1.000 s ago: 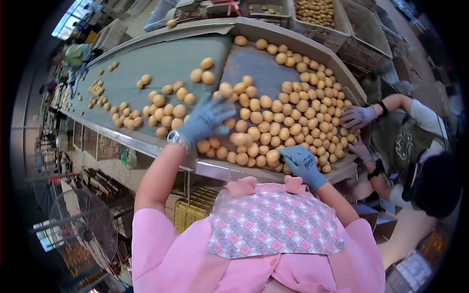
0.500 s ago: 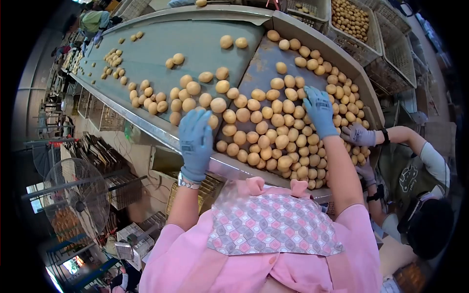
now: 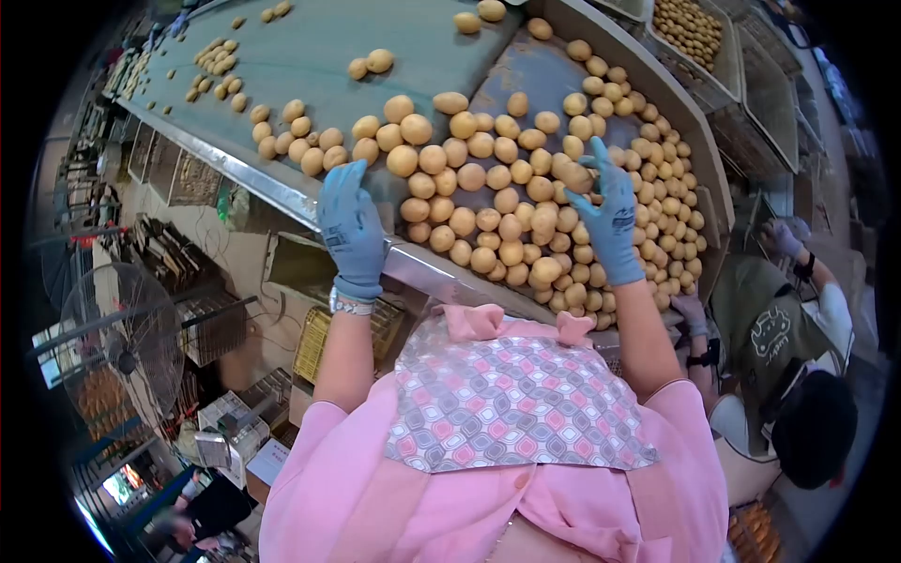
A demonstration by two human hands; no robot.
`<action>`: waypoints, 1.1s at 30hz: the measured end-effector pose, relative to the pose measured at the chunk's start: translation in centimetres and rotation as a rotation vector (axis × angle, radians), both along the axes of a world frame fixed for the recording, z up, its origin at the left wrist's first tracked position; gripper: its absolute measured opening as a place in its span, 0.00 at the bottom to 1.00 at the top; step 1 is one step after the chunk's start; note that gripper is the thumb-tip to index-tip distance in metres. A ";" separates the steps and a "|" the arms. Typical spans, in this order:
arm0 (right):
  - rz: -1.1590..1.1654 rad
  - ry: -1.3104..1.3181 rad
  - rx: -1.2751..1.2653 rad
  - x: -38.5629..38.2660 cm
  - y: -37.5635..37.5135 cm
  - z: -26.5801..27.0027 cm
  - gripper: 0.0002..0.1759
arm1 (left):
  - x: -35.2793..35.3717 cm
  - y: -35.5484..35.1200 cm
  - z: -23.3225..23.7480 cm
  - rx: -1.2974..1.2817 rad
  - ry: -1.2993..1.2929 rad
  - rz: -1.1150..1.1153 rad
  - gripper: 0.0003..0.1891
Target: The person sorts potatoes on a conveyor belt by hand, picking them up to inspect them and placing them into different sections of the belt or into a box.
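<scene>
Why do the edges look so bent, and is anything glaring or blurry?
Head view: bowed lines and black rounded borders suggest a wide lens; glare whitens the metal rail; distant produce looks softer than the gloved left hand.

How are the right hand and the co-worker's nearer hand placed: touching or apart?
Apart: the head view plainly shows round yellow produce lying in the gap between the right hand and the co-worker's nearer hand.

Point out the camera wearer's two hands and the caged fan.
Left hand (image 3: 353,229): head view, back of the blue glove.
Right hand (image 3: 613,214): head view, back of the blue glove.
Caged fan (image 3: 123,359): head view, central hub.
</scene>
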State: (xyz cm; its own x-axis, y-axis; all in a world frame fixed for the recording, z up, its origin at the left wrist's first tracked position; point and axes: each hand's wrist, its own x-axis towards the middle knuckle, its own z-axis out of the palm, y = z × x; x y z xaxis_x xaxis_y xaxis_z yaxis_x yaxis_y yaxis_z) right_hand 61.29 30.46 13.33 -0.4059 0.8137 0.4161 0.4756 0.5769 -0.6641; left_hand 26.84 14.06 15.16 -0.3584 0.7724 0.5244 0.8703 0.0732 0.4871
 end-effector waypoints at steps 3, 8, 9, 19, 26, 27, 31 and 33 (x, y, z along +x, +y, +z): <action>-0.031 0.221 -0.126 -1.8 -2.0 1.4 0.41 | -0.9 -0.2 -0.2 -0.036 0.056 0.009 0.19; -0.047 0.903 -1.219 -0.1 -4.0 -1.8 0.17 | 0.4 3.0 0.0 -0.042 0.003 -0.058 0.17; 0.029 1.140 -1.579 0.4 -4.2 -3.3 0.14 | 0.1 2.6 0.4 -0.035 -0.051 -0.075 0.17; -0.122 0.957 -0.701 10.0 16.5 1.3 0.20 | -1.0 -0.3 0.0 -0.044 0.003 0.020 0.17; 0.214 -0.170 0.023 0.1 -1.0 -6.2 0.33 | -1.0 -0.9 -0.4 -0.048 -0.009 -0.018 0.17; 0.214 -0.240 0.071 -0.1 -2.0 -6.7 0.32 | -1.1 -0.6 -0.5 -0.050 0.011 -0.024 0.17; 0.232 -0.419 0.211 -2.4 -6.7 -4.9 0.25 | -0.4 0.5 -0.7 -0.013 -0.071 -0.047 0.16; 0.243 -0.494 0.270 -3.9 -8.6 -3.8 0.21 | -0.2 0.5 -0.7 -0.021 -0.095 -0.038 0.16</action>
State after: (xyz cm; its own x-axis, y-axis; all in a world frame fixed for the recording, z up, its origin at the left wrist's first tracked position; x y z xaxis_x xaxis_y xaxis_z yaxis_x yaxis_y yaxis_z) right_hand 57.36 21.83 9.51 -0.7642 0.5656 0.3101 0.5235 0.8247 -0.2142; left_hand 26.60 14.60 14.45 -0.3759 0.7969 0.4728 0.8228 0.0524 0.5659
